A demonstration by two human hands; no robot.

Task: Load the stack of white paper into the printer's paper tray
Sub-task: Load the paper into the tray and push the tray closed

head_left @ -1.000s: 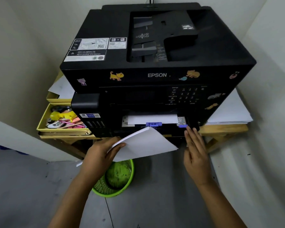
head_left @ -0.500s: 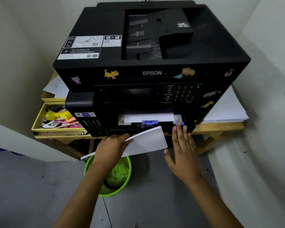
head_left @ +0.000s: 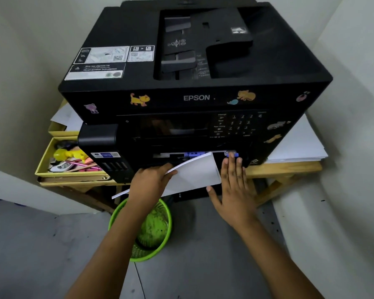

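A black Epson printer (head_left: 194, 98) with animal stickers stands on a wooden table. Its paper tray (head_left: 216, 157) is pulled out at the lower front, with blue guides showing. My left hand (head_left: 149, 182) grips a thin stack of white paper (head_left: 194, 173) by its left edge; the stack is tilted, and its far corner reaches into the tray opening. My right hand (head_left: 233, 186) lies flat with fingers spread at the stack's right edge, its fingertips touching the blue guide tab (head_left: 232, 154) on the tray's right side.
A green mesh bin (head_left: 143, 231) sits on the grey floor below the tray. A yellow box (head_left: 50, 160) of pens and small items is left of the printer. More white sheets (head_left: 298, 145) lie on the wooden table (head_left: 285, 169) at right. Walls close in on both sides.
My left hand has pushed the paper stack forward and up, so its far corner now enters the tray. My right hand shifted left to the stack's right edge.
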